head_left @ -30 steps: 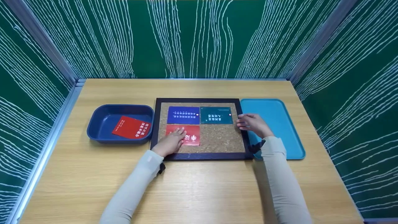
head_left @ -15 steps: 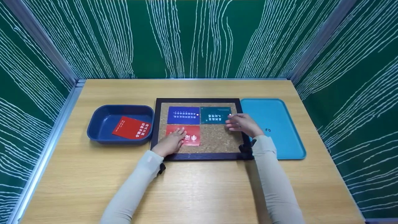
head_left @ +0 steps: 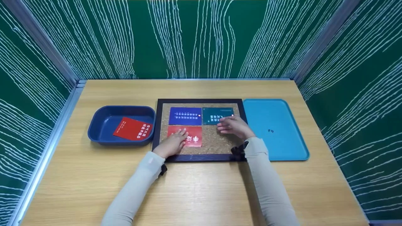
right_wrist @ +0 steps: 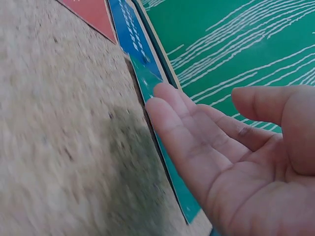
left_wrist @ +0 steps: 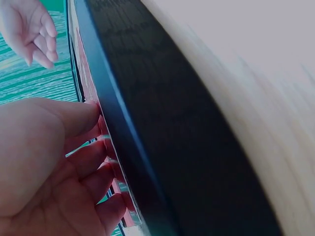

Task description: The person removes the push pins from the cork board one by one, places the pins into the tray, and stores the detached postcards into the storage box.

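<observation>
A dark-framed corkboard [head_left: 226, 142] lies on the table with three cards on it. The purple-blue card [head_left: 185, 116] and the green card [head_left: 216, 113] are side by side along the far half, each with a small bright dot near its right edge. Below the blue one is a red card [head_left: 194, 139] with white characters. My left hand [head_left: 172, 142] rests on that red card, its fingertips pressing the surface in the left wrist view. My right hand [head_left: 234, 127] hovers over the green card's near edge. Its fingers [right_wrist: 170, 123] are loosely extended, the thumb apart, with nothing between them.
A dark blue basin [head_left: 103, 125] on the left contains another red card [head_left: 133, 128]. Right of the board lies a turquoise tray [head_left: 279, 144] bearing a few tiny dark items [head_left: 270, 131]. Green walls with white wavy lines enclose the wooden table [head_left: 201, 191].
My right hand has moved left from the board's right frame edge to over the green card, uncovering the tiny items on the tray. The left hand has stayed on the red card.
</observation>
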Demonstrator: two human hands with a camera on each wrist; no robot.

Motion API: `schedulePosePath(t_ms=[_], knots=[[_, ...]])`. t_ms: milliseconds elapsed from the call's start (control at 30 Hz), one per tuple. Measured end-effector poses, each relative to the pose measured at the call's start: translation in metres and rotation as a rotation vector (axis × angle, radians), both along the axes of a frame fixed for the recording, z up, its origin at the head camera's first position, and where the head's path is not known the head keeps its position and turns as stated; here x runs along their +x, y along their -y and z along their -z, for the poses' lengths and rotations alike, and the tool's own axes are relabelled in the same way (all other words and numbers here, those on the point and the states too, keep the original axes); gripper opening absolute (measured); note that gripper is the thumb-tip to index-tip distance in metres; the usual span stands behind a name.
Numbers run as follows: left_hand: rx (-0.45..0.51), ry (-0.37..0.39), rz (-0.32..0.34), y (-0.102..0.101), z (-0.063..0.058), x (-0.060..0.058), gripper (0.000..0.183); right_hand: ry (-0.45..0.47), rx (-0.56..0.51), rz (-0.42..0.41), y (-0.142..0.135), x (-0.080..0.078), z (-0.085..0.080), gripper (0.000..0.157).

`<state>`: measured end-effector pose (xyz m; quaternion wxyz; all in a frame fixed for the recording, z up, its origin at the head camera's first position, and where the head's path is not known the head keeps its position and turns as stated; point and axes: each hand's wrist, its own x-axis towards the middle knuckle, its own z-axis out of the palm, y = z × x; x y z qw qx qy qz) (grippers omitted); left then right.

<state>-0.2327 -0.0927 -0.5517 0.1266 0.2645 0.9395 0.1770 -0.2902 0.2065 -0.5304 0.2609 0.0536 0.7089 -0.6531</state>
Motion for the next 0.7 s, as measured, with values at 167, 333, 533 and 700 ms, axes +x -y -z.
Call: schedulePosePath(t_ms=[167, 333, 533, 700], knots=[[0.002, 0.008, 0.001, 0.000, -0.001, 0.001, 0.046, 0.025, 0.009, 0.010, 0.012, 0.000, 0.003, 0.039], [0.000, 0.000, -0.003, -0.001, -0.001, 0.000, 0.046, 0.061, -0.004, 0.033, 0.023, 0.000, 0.005, 0.036], [0.008, 0.011, -0.001, -0.001, -0.001, -0.001, 0.046, 0.087, -0.032, 0.041, 0.034, 0.001, 0.010, 0.033], [0.070, 0.005, 0.022, 0.001, -0.001, -0.001, 0.046, 0.086, -0.043, 0.029, 0.041, 0.003, 0.014, 0.033]])
